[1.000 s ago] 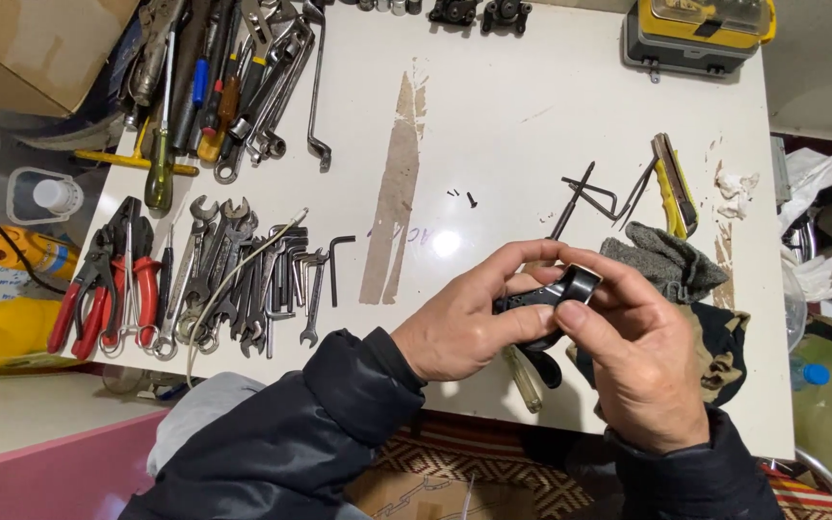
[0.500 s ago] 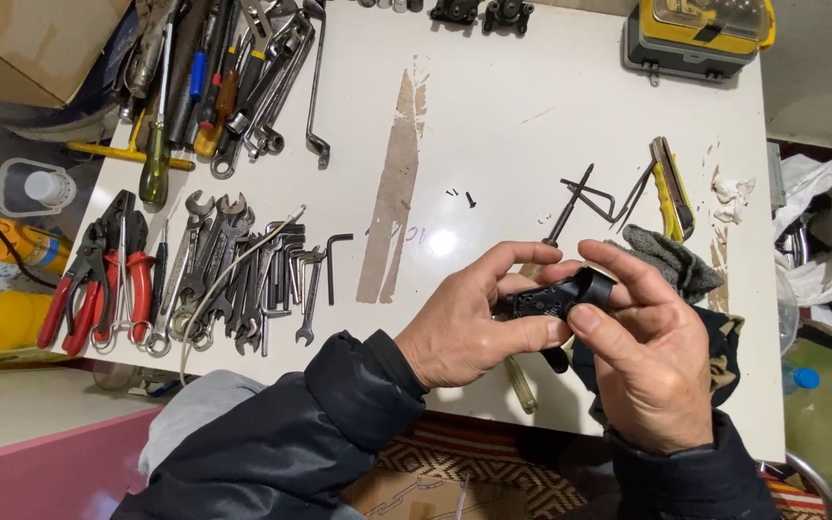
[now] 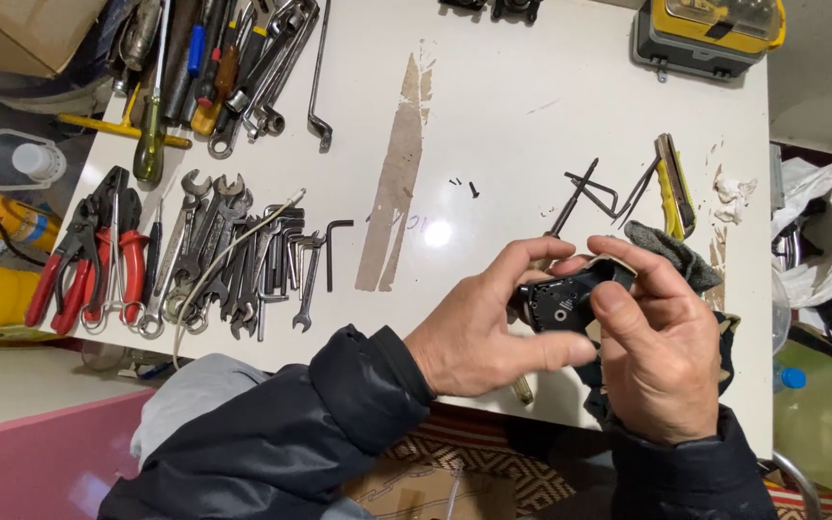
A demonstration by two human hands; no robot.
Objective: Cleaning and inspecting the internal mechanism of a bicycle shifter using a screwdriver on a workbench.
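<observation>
Both hands are up over the near edge of the white table (image 3: 532, 116), working on one small black part (image 3: 570, 297). The left hand (image 3: 493, 332) is curled around it from the left, thumb stretched out underneath and fingers closed over the top. The right hand (image 3: 662, 361) clamps it from the right, thumb pressed flat on its face and fingertips hooked over its upper edge. So the black part sits pinched between the two hands, lifted clear of the table top.

Just behind the right hand lies a grey glove (image 3: 671, 252), and next to that a yellow utility knife (image 3: 673, 185). A few bent hex keys (image 3: 599, 193) lie just left of the knife. Over on the left side there's a spread of spanners (image 3: 233, 255), with red-handled pliers (image 3: 89, 255) beside them near the table's edge. Screwdrivers (image 3: 161, 96) and more tools are heaped at the far left corner. A yellow and grey case (image 3: 710, 39) stands at the far right corner. A long patch of the table's coating is scraped away down the middle.
</observation>
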